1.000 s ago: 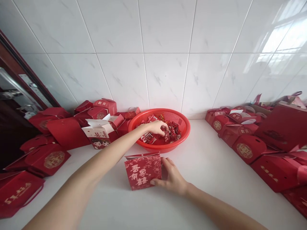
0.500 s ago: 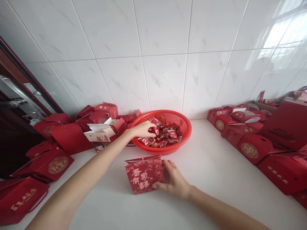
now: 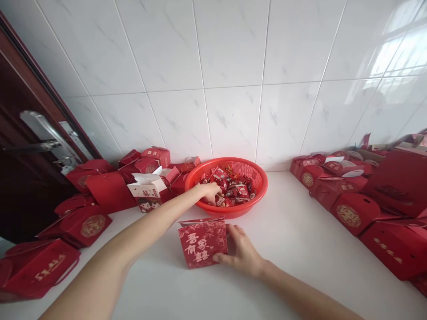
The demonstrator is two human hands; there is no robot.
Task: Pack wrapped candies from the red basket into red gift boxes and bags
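Note:
My left hand (image 3: 212, 192) reaches into a red plastic basket (image 3: 262, 183), its curled fingers down among the wrapped candies (image 3: 242, 191). The fingers close on a wrapped candy there, though the tips are partly hidden. In front of the basket, a red candy box (image 3: 204, 244) with pale lettering stands upright on the white counter, its top edge parted. My right hand (image 3: 240, 251) grips this box by its right side, thumb on the front face and fingers behind.
Several red gift boxes (image 3: 91, 226) cluster at the left, with an open white-flapped box (image 3: 149, 192) among them. More red boxes (image 3: 348, 214) line the right side. Behind the white counter (image 3: 283, 249) rises a tiled wall (image 3: 233, 120); a dark door (image 3: 30, 133) with a metal handle is at far left.
My left hand has moved slightly right and lower into the candies; the red packet held above them is no longer seen raised. My right hand keeps its hold on the box. The view has shifted slightly.

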